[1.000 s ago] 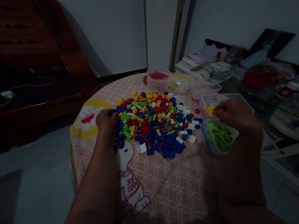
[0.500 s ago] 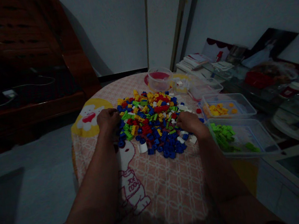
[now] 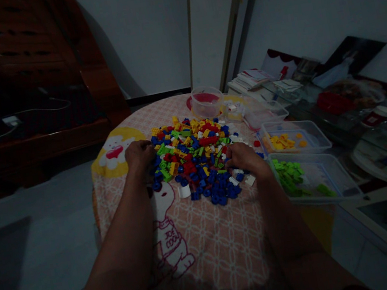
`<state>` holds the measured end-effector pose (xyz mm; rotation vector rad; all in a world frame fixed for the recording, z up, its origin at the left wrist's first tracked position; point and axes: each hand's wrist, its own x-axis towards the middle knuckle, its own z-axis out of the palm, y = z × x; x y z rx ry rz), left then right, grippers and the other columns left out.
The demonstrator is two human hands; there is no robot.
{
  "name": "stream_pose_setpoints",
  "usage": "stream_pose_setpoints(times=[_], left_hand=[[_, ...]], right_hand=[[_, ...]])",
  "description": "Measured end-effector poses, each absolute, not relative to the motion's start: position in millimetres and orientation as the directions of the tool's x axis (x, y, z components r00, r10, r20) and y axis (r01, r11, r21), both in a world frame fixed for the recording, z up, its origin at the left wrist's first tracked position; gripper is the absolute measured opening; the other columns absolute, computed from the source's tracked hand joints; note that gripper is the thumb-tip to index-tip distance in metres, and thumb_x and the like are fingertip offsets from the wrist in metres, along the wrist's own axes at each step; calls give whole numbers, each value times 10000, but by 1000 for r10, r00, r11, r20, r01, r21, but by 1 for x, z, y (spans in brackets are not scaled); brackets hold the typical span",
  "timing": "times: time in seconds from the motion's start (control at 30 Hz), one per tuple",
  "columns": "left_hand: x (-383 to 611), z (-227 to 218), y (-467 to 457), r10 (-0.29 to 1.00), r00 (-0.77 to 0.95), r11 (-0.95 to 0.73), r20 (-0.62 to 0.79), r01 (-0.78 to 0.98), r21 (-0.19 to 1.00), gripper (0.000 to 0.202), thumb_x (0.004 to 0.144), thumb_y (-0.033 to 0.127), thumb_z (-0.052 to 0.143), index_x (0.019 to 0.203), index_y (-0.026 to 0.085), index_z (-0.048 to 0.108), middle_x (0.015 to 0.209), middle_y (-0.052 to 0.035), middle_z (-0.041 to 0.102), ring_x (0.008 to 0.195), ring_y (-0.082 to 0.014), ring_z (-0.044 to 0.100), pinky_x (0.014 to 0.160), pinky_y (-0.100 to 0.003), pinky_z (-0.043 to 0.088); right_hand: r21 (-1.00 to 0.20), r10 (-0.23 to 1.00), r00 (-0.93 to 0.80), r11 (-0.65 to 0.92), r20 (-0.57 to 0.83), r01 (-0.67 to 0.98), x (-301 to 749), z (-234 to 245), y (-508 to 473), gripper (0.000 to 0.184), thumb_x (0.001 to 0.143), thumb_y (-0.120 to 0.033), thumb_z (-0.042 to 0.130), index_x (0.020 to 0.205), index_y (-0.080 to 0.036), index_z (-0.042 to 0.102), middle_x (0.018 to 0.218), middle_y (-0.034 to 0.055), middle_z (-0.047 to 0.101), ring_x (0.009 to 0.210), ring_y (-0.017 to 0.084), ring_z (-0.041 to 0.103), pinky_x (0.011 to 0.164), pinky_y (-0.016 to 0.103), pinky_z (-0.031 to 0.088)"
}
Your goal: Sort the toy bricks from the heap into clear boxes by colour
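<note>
A heap of plastic building bricks (image 3: 187, 153) in blue, red, yellow, green and white lies on the cloth-covered table (image 3: 228, 243). My left hand (image 3: 139, 156) rests at the heap's left edge with its fingers curled in; what they hold, if anything, is hidden. On the opposite side, my right hand (image 3: 243, 157) reaches into the bricks, thumb and fingers a little apart, beside a green brick (image 3: 220, 165). Blue bricks (image 3: 221, 192) gather at the near side of the heap, with a white brick (image 3: 184, 191) to their left.
To the right stand a clear tray with yellow bricks (image 3: 282, 142) and a clear tray with green bricks (image 3: 289, 176). A round clear tub (image 3: 208, 108) is at the back. A cluttered glass table (image 3: 329, 134) adjoins on the right; a wooden bench (image 3: 102, 88) stands behind left.
My right hand has shifted slightly left, deeper into the bricks, and its thumb and fingers show more apart. My left hand has hardly moved.
</note>
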<state>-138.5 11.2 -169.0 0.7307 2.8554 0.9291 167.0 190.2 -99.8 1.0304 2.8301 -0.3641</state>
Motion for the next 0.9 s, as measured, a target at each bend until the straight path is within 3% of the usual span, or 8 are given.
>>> stream_pose_setpoints(times=[0.23,0.63,0.9], left_hand=[[-136,-168,11,446,-892,692,75,397,603,484,885,325,607,1271,183,862,1260,-131,842,1204,-336,760,1033,-388,572],[-136,-168,12,442,-893,710,88,408,574,480,873,328,609,1252,193,871,1235,-133,846,1169,-341,764,1001,-389,577],[-136,-171,12,433,-896,693,100,402,598,488,849,329,619,1248,213,874,1212,-122,852,1173,-355,760,1014,-410,575]], right_hand=[[-208,652,-756,733,-57,648,169,-100,188,236,871,-218,883,1077,-197,771,1132,89,805,1025,224,694,773,283,390],[-203,671,-741,722,-29,661,171,-96,189,179,869,-222,862,1011,-213,754,1048,82,796,962,241,667,746,304,368],[-383,651,-759,706,19,596,175,-101,196,162,813,-194,859,930,-199,747,890,6,746,819,176,632,734,268,389]])
